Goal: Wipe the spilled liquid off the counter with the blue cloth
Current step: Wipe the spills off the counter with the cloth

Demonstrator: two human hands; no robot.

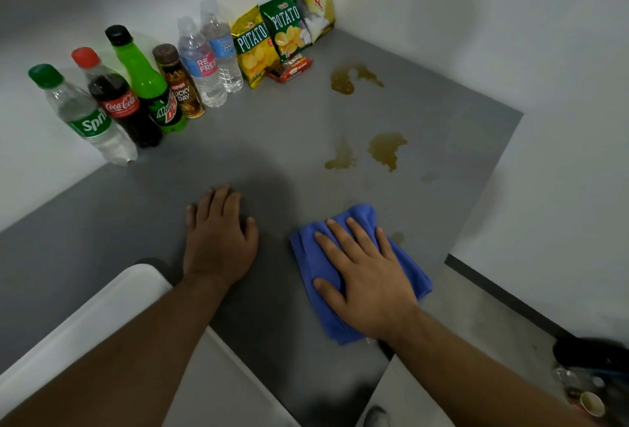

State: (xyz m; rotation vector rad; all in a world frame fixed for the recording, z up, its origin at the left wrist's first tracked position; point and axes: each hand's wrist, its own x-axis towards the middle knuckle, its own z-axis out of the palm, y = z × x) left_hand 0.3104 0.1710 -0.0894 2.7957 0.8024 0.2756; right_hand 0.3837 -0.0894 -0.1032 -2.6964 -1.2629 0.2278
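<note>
Fingers spread, the right hand (369, 278) presses the crumpled blue cloth (308, 256) flat; yellow-brown liquid puddles (386, 149) beyond its fingertips remain unwiped, so wiping has apparently barely begun.

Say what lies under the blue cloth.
The blue cloth lies on the grey counter, the right hand flat on top. A brown spot shows beside its edge; any liquid beneath is covered.

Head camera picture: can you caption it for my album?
Right hand presses blue cloth on grey counter, brown spills ahead.
</note>
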